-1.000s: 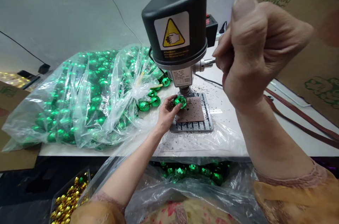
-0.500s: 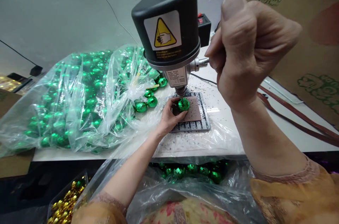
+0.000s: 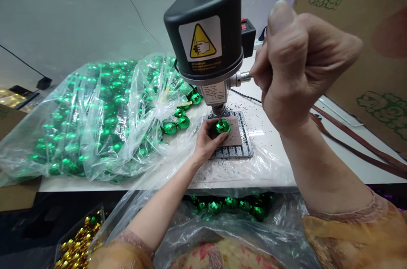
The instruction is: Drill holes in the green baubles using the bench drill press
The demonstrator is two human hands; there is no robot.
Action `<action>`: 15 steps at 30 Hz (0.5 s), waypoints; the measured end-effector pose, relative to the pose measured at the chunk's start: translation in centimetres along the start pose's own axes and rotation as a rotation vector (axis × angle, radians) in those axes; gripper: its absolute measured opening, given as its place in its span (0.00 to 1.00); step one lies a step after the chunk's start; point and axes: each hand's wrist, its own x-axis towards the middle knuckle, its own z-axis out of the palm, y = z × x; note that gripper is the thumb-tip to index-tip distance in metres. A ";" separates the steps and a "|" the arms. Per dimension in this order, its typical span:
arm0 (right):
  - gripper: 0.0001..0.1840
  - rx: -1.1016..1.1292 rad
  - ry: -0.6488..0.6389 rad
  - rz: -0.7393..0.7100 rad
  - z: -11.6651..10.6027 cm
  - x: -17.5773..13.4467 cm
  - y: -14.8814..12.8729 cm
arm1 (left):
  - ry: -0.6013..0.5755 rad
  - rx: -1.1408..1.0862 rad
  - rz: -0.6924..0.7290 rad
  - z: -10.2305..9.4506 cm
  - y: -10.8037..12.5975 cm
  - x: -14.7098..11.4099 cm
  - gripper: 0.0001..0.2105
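Here the left hand (image 3: 208, 139) reaches far across the white surface (image 3: 318, 154) and pinches a green faceted bauble (image 3: 223, 126) between thumb and fingers (image 3: 212, 123), holding it down on the brown pad (image 3: 234, 133) of the slotted metal drill table (image 3: 246, 146). The bauble sits directly under the drill's chuck (image 3: 218, 110), which appears to touch its top; the bit itself is too small to make out. So the line that matters is vertical: spindle above, bauble below, pad beneath, with the left fingers gripping from the near-left side and staying clear of the axis.

The right hand (image 3: 299, 61) is raised close to the camera, to the right of the black bench drill head (image 3: 206, 31), clenched in a fist around the metal feed lever (image 3: 240, 77) that juts from the drill's right side. Only the lever's stub shows; the rest is hidden in the fist. The left hand is by far the nearer to the bauble; the right is well apart from it, up at the height of the drill head.

To the left lies a large clear bag of green baubles (image 3: 95, 120), with a few loose green baubles (image 3: 176, 124) just beside the left hand. Dark swarf (image 3: 254, 110) dots the surface around the table. Near the person, below the surface edge, another clear bag with green baubles (image 3: 229, 205) hangs open, and a tray of gold beads (image 3: 79, 243) sits at the near left. A cardboard box (image 3: 365, 27) stands at the far right.
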 end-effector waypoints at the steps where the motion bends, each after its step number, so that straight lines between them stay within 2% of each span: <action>1: 0.27 -0.005 0.002 0.005 -0.1 -0.3 0.0 | 0.002 -0.001 0.006 0.0 0.0 0.0 0.26; 7: 0.27 -0.086 0.055 -0.014 -0.8 -2.3 0.4 | -0.006 -0.026 0.050 0.1 -0.1 0.0 0.25; 15: 0.27 -0.115 0.030 -0.045 -1.4 -3.1 0.6 | -0.004 -0.029 0.057 0.1 -0.5 0.1 0.25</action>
